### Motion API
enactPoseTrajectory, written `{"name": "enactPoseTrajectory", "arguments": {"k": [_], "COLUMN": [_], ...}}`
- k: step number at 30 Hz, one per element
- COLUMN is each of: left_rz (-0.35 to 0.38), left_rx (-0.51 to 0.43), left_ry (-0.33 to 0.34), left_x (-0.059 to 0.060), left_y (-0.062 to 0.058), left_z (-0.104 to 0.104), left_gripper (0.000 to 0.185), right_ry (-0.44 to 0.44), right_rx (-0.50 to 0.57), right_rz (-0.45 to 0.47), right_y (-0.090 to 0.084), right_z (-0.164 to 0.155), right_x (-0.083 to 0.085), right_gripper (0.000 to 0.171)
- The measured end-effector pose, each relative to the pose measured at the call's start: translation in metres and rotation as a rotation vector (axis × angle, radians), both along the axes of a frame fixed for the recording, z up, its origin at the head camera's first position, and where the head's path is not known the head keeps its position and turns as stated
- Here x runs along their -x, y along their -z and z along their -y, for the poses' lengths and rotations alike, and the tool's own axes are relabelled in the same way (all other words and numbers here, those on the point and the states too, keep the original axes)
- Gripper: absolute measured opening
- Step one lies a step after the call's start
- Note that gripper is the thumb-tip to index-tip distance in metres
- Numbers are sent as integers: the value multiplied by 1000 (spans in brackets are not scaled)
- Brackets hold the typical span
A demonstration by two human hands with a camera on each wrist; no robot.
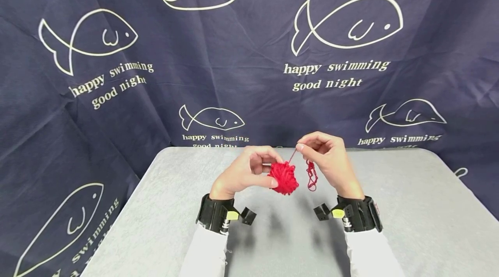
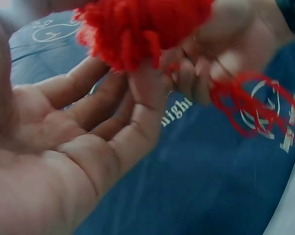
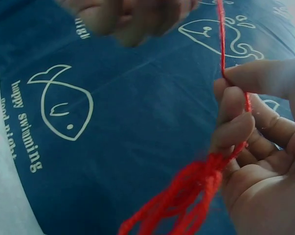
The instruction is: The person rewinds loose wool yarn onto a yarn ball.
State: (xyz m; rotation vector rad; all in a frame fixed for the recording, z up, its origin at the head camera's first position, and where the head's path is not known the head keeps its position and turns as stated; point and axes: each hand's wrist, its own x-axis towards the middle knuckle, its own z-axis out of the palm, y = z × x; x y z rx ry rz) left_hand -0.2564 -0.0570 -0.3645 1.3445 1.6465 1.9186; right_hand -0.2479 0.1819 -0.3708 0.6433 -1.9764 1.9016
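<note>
A fuzzy ball of red yarn is gripped by my left hand, the thumb across its near side and the fingers behind. My right hand pinches a single strand between thumb and index finger, and this strand runs taut up from the ball in the head view. Below the right hand hangs a loose bundle of red yarn loops, seen close up in the right wrist view. In the left wrist view the ball sits at the fingertips, above the open palm. Both hands are raised over the table.
A light grey table lies below the hands. Dark blue cloth printed with white fish and lettering hangs behind its far edge and along the left. Each wrist wears a black strap mount with a small camera.
</note>
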Motion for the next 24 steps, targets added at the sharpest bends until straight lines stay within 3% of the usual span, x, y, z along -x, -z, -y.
{"name": "enactPoseTrajectory", "arguments": {"k": [3, 7, 16, 19, 24], "left_rz": [48, 107, 321, 304, 138], "left_rx": [-137, -315, -535, -547, -404], "left_ry": [-34, -138, -483, -612, -836], "left_x": [-1, -1, 1, 3, 7], "left_y": [-1, -2, -7, -5, 0], "left_z": [0, -1, -7, -10, -13], "left_gripper": [28, 32, 28, 29, 26], "right_ry": [-2, -34, -141, -155, -162], "right_rx": [-61, -123, -269, -297, -278], "right_rz": [34, 41, -6, -16, -61], "right_y": [5, 9, 6, 4, -4], "right_z": [4, 10, 20, 21, 22], "right_x": [3, 6, 2, -2, -10], "right_gripper": [14, 9, 7, 7, 8]}}
